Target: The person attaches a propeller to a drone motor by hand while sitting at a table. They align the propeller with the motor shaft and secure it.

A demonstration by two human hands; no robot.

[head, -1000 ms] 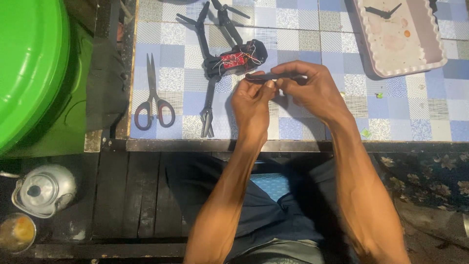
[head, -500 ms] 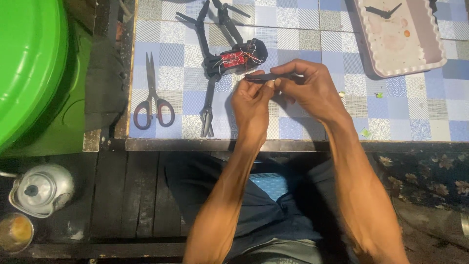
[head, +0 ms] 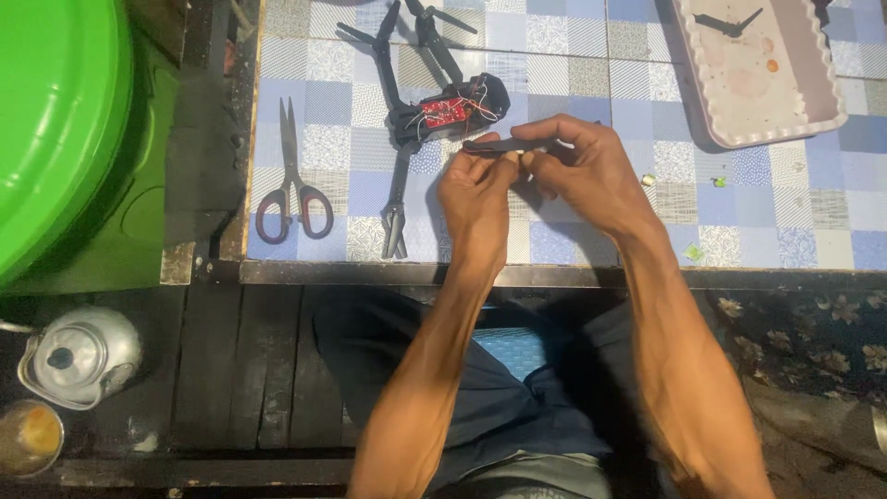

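Observation:
Both of my hands meet over the tiled table top (head: 758, 212), just below an opened black drone (head: 434, 111) with a bare red circuit board and loose wires. My left hand (head: 476, 189) and my right hand (head: 582, 171) pinch a slim dark drone arm (head: 508, 144) between their fingertips. The drone's other folding arms and propellers spread toward the far side and down toward the table's front edge (head: 395, 222).
Scissors (head: 294, 189) with dark red handles lie left of the drone. A white tray (head: 758, 74) holding clock hands sits at the far right. A big green tub (head: 55, 120) stands at the left; a metal kettle (head: 78, 356) and a cup (head: 28, 434) lie below.
My hands have barely shifted; the fingers keep working on the slim dark piece in the same spot.

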